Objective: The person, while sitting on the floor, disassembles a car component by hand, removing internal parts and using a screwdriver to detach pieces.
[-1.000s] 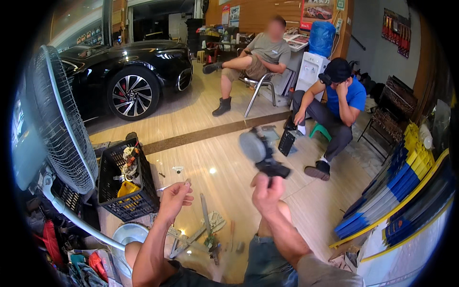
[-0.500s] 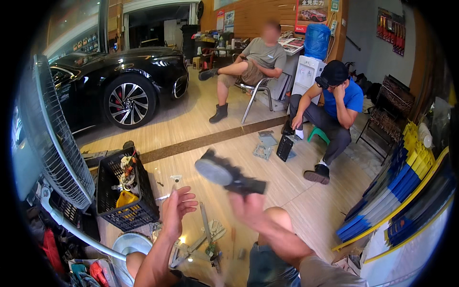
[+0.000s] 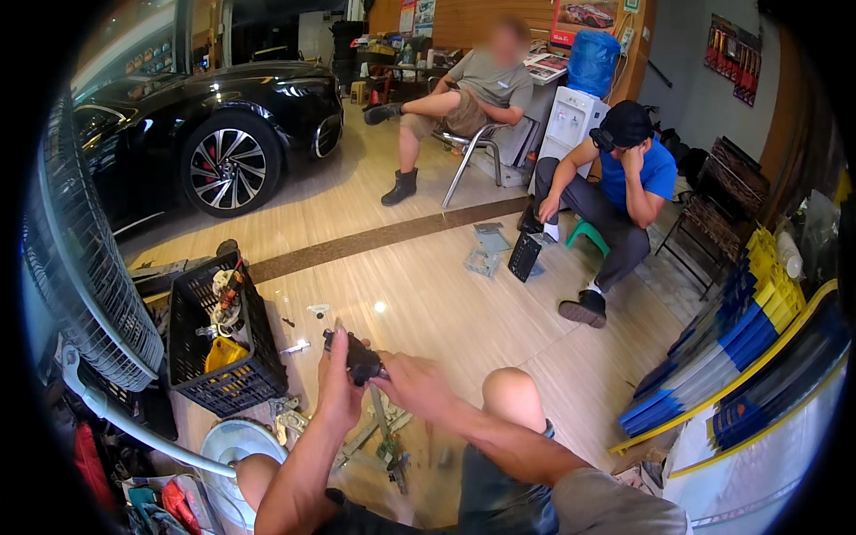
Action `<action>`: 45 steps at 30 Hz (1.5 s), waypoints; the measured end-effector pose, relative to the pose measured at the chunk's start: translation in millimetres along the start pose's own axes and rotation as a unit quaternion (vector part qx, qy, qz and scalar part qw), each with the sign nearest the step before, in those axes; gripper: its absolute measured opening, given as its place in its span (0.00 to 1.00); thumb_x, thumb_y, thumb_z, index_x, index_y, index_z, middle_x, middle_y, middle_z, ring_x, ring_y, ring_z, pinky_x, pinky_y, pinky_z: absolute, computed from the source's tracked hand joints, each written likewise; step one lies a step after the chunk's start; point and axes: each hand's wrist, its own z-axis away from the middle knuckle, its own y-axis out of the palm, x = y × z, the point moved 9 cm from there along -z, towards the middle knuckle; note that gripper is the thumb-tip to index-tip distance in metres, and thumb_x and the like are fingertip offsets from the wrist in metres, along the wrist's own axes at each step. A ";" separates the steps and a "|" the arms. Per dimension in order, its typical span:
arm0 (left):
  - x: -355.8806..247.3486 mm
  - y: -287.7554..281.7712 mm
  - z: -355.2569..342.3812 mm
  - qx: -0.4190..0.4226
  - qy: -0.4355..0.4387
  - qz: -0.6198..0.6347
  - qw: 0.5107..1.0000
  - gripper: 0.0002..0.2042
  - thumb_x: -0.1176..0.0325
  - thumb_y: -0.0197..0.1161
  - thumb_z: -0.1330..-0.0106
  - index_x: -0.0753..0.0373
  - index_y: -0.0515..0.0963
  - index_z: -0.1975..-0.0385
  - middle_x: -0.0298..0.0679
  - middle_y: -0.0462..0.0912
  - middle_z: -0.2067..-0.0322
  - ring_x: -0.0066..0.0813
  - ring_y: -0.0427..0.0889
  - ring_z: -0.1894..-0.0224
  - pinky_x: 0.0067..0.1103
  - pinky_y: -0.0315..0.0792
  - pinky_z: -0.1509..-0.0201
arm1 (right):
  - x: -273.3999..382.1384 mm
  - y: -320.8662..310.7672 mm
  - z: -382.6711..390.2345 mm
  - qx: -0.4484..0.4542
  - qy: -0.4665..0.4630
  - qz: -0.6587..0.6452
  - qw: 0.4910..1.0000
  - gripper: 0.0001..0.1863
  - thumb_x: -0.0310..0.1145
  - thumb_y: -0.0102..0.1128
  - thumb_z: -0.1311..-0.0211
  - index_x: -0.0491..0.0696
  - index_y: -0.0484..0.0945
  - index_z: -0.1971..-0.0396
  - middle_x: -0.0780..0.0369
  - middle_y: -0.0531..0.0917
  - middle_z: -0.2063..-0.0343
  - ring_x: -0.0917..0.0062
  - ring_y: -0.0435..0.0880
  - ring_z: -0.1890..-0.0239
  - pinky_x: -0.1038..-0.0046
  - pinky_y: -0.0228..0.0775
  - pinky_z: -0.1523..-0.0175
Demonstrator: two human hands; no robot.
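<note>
My left hand (image 3: 339, 383) grips a black part (image 3: 360, 360) low in the middle, its thumb up along the part's left side. My right hand (image 3: 406, 382) is closed on the same part from the right, so much of it is hidden. Beyond them on the floor lie small white pieces (image 3: 318, 311). Below my hands are metal strips and tools (image 3: 392, 450), partly behind my arms. A black crate (image 3: 227, 383) holding a yellow object (image 3: 226, 355) stands to my left, near a metal basin (image 3: 239, 439).
A standing fan (image 3: 98, 267) is at left; behind it a black car (image 3: 143, 160). A seated person in grey (image 3: 495, 89) and one in blue (image 3: 646, 169) on a green stool (image 3: 588, 236) sit ahead, near a water dispenser (image 3: 571, 125). Yellow-blue stacked panels (image 3: 713, 348) stand at right.
The black part with a grey round face has come left and down and turned. My left hand went from empty fingertips or spread fingers to gripping it alongside my right hand.
</note>
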 end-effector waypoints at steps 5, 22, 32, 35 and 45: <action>-10.3 -11.0 -4.0 -0.054 -0.016 0.046 0.997 0.22 0.43 0.57 0.33 0.58 0.70 0.59 0.40 0.80 0.65 0.35 0.83 0.67 0.29 0.78 0.60 | 9.8 4.2 -4.1 0.018 -0.012 -0.004 1.000 0.24 0.39 0.68 0.45 0.40 0.74 0.53 0.59 0.78 0.74 0.68 0.81 0.77 0.70 0.73 0.72; -18.8 -10.3 -20.3 -0.026 -0.043 0.172 0.984 0.27 0.41 0.55 0.36 0.65 0.72 0.59 0.51 0.79 0.65 0.47 0.79 0.66 0.34 0.78 0.61 | -2.9 38.1 7.6 0.039 0.053 -0.111 0.992 0.25 0.39 0.68 0.44 0.42 0.73 0.51 0.56 0.80 0.68 0.64 0.82 0.73 0.70 0.75 0.70; -23.0 -27.8 -25.3 -0.030 -0.021 0.155 0.987 0.22 0.45 0.53 0.32 0.63 0.74 0.64 0.49 0.79 0.70 0.44 0.80 0.71 0.33 0.78 0.66 | -20.3 67.6 20.8 0.099 0.263 -0.486 0.828 0.20 0.33 0.65 0.38 0.42 0.75 0.48 0.59 0.82 0.64 0.76 0.81 0.66 0.75 0.74 0.60; -26.7 -35.8 -24.6 -0.054 -0.009 0.175 0.983 0.21 0.47 0.54 0.33 0.64 0.74 0.64 0.48 0.79 0.71 0.44 0.80 0.71 0.33 0.78 0.66 | -17.4 78.3 29.9 0.107 0.316 -0.563 0.756 0.18 0.29 0.62 0.35 0.41 0.75 0.48 0.65 0.82 0.66 0.84 0.78 0.68 0.79 0.72 0.62; -35.9 -21.8 -17.3 0.004 0.020 0.108 0.994 0.17 0.61 0.58 0.34 0.63 0.72 0.50 0.49 0.79 0.59 0.44 0.83 0.61 0.34 0.78 0.53 | -14.3 66.4 26.4 0.118 0.306 -0.486 0.810 0.17 0.32 0.60 0.33 0.41 0.75 0.47 0.66 0.79 0.72 0.85 0.77 0.71 0.79 0.72 0.65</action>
